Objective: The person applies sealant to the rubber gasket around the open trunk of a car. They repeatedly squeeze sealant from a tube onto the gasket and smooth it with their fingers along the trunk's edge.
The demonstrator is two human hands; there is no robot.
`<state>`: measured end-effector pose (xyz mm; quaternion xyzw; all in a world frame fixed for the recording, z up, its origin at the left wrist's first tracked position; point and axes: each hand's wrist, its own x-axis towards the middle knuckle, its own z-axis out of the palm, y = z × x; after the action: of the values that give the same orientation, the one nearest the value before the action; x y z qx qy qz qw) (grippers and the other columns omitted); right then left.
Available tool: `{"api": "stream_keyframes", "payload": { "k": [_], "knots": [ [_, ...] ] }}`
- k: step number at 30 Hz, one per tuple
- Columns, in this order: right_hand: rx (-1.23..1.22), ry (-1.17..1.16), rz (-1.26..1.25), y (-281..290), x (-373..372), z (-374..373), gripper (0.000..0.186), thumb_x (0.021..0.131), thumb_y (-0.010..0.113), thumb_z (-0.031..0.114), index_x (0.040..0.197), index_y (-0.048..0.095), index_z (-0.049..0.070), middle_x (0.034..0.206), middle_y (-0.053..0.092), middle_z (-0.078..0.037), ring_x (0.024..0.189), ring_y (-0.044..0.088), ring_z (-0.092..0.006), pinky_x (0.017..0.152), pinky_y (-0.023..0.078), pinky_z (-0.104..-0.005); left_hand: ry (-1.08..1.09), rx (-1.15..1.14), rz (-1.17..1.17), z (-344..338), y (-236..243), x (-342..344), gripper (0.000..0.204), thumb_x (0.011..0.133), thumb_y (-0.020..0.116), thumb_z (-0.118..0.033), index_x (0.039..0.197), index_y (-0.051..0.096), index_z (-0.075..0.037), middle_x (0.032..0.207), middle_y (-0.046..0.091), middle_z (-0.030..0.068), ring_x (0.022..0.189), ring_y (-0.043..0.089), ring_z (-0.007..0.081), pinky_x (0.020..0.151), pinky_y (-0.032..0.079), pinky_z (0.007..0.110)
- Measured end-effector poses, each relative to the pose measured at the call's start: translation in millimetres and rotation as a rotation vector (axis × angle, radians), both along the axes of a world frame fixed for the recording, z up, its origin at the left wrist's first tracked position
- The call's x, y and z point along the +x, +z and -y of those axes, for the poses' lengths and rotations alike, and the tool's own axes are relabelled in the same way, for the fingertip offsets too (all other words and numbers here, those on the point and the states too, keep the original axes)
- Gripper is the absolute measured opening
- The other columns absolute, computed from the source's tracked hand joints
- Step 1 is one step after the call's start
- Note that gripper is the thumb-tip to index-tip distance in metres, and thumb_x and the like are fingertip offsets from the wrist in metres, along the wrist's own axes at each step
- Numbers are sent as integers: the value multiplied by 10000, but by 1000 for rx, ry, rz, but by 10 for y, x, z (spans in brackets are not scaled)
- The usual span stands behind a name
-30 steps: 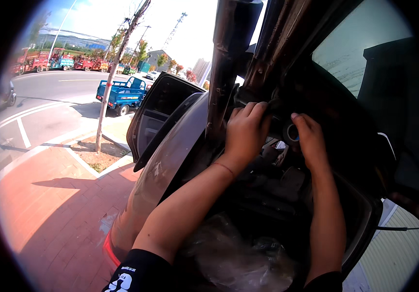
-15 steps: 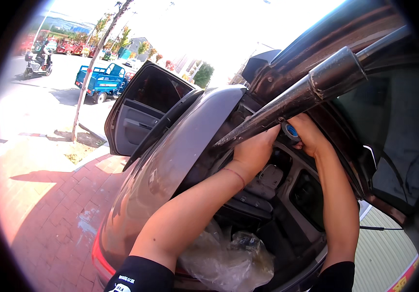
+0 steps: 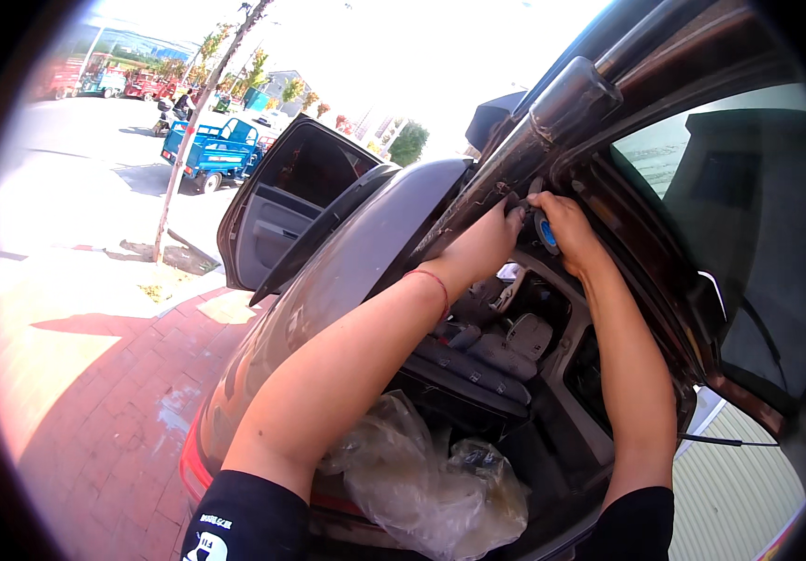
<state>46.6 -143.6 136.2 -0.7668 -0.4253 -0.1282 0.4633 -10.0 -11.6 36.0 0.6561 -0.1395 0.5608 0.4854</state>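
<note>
My right hand (image 3: 566, 229) is closed around a roll of black tape (image 3: 546, 232) with a blue core. Close beside it, my left hand (image 3: 485, 241) has its fingers pinched at a dark, thin piece under the raised tailgate (image 3: 693, 346); what that piece is I cannot make out. The fingertips of both hands nearly meet near the top edge of the car's rear opening. A thick, dark, scuffed tube (image 3: 538, 126) slants past just above my left hand.
Below my arms, a crumpled clear plastic bag (image 3: 431, 491) lies in the car's rear, behind folded seats (image 3: 468, 374). An open car door (image 3: 272, 229) juts out at left. Beyond stand a thin tree trunk (image 3: 176, 187) and a blue cargo tricycle (image 3: 206, 154).
Both hands have shifted slightly up and left in the picture, the tape roll with them. The view has tilted, showing more of the seats. A scooter rider has moved farther off.
</note>
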Motion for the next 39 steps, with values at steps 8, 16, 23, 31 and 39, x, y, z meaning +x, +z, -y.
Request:
{"api": "stream_keyframes", "payload": {
  "k": [8,16,23,31,39],
  "knots": [
    [62,264,-23,-7,298,0,212,936,600,229,929,690,37,864,645,10,787,594,-84,723,469,-247,-457,-281,-100,8,212,82,407,946,652,-48,1342,587,18,1146,697,84,1044,639,156,925,501,288],
    [-385,-117,579,150,86,123,502,997,564,492,922,700,15,830,705,-156,788,685,-254,716,511,-403,-396,-356,16,132,202,126,471,918,678,-14,1377,575,7,1039,694,61,948,622,116,847,504,273],
    [-452,-267,914,148,62,136,658,1011,470,575,828,700,-14,819,710,-228,821,686,-432,711,517,-515,-345,-301,154,209,91,257,410,931,666,-28,1336,609,-22,974,695,27,875,595,72,791,495,245],
    [-653,-176,468,221,-222,43,606,1035,518,505,862,701,-46,669,551,30,666,470,-60,584,382,-299,-119,-170,416,149,-4,406,480,922,636,-31,1396,564,-39,1013,651,82,934,598,127,839,497,289],
    [-280,92,147,72,90,-9,578,1004,532,512,923,722,-28,782,636,5,702,541,-94,675,441,-281,-501,-284,244,-14,29,322,507,947,613,34,1437,519,-50,1082,629,23,1001,581,117,906,481,270]
  ]
}}
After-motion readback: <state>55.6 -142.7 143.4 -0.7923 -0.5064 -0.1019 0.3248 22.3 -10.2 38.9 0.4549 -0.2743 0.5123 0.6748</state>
